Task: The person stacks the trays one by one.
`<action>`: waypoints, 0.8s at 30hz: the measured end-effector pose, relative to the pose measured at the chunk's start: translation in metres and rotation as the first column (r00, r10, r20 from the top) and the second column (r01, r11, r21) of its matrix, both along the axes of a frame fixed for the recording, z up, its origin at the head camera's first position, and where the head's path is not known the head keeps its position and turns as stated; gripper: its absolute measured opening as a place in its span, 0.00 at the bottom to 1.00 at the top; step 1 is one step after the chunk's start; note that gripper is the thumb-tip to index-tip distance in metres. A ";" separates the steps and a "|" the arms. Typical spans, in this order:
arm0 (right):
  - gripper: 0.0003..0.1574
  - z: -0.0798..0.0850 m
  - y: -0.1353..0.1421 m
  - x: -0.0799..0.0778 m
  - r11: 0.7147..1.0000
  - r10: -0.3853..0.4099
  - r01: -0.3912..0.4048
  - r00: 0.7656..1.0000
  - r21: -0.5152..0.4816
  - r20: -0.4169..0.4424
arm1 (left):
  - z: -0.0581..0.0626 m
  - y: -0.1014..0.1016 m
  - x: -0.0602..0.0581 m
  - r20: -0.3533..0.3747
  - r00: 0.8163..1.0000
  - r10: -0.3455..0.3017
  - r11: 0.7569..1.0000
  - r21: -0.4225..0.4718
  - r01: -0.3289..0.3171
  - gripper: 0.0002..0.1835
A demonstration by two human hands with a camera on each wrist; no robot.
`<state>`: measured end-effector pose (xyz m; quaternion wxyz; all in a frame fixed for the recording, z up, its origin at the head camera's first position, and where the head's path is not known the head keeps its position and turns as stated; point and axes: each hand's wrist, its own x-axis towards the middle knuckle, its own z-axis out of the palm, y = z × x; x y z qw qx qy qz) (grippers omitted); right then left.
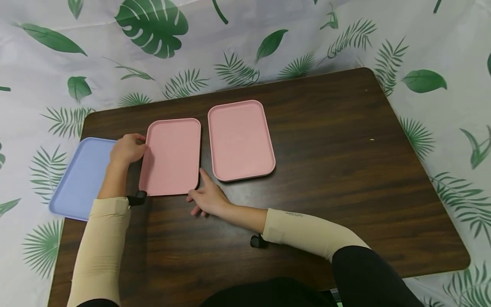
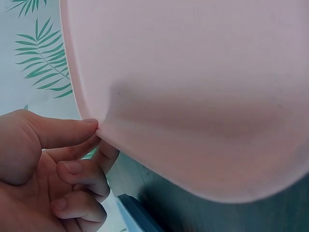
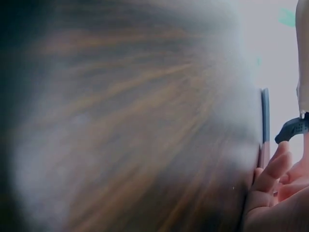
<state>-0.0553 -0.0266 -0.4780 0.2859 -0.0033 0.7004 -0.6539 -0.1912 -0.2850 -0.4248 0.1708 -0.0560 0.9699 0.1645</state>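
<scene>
Two pink trays lie side by side at the back left of the table. My left hand (image 1: 128,149) is at the left edge of the nearer-left pink tray (image 1: 172,157). In the left wrist view, thumb and forefinger pinch that tray's rim (image 2: 145,164), with the other fingers curled beneath. At its lower right corner is my right hand (image 1: 209,198), forefinger straight along the side and thumb against the front edge. The other pink tray (image 1: 241,140) stands just to the right, apart from both hands.
A blue tray (image 1: 82,179) lies at the table's left edge, partly under my left forearm. The dark wooden table (image 1: 345,170) stretches far to the right. Behind it hangs a white cloth (image 1: 245,38) with green leaves.
</scene>
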 end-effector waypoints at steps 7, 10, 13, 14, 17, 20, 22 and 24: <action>0.47 -0.001 -0.008 -0.001 0.995 -0.086 0.088 0.995 -0.050 0.045 | -0.002 0.000 0.000 -0.009 1.000 -0.006 1.000 0.026 0.006 0.24; 0.45 0.000 -0.010 -0.002 0.992 -0.111 0.113 0.992 -0.046 0.061 | -0.003 0.000 0.000 -0.010 1.000 -0.003 0.999 0.039 0.003 0.24; 0.44 0.000 -0.012 -0.002 0.991 -0.123 0.126 0.990 -0.036 0.073 | -0.004 -0.001 0.001 -0.014 1.000 0.001 0.998 0.061 0.000 0.24; 0.44 0.000 -0.012 -0.002 0.991 -0.126 0.129 0.989 -0.034 0.078 | -0.004 -0.002 0.002 -0.015 1.000 0.001 0.998 0.069 0.000 0.24; 0.43 0.001 -0.013 -0.002 0.990 -0.131 0.135 0.987 -0.033 0.090 | -0.005 -0.003 0.004 -0.017 1.000 0.006 0.995 0.096 -0.004 0.23; 0.43 0.001 -0.012 -0.001 0.990 -0.133 0.137 0.986 -0.030 0.098 | -0.007 -0.006 0.006 -0.026 1.000 0.000 0.994 0.106 0.003 0.23; 0.43 0.001 -0.012 -0.001 0.990 -0.133 0.136 0.986 -0.028 0.100 | -0.008 -0.009 0.007 -0.035 0.999 -0.005 0.994 0.113 0.009 0.22; 0.43 0.001 -0.011 0.000 0.990 -0.132 0.136 0.986 -0.028 0.098 | -0.010 -0.011 0.008 -0.045 0.999 -0.012 0.993 0.120 0.018 0.21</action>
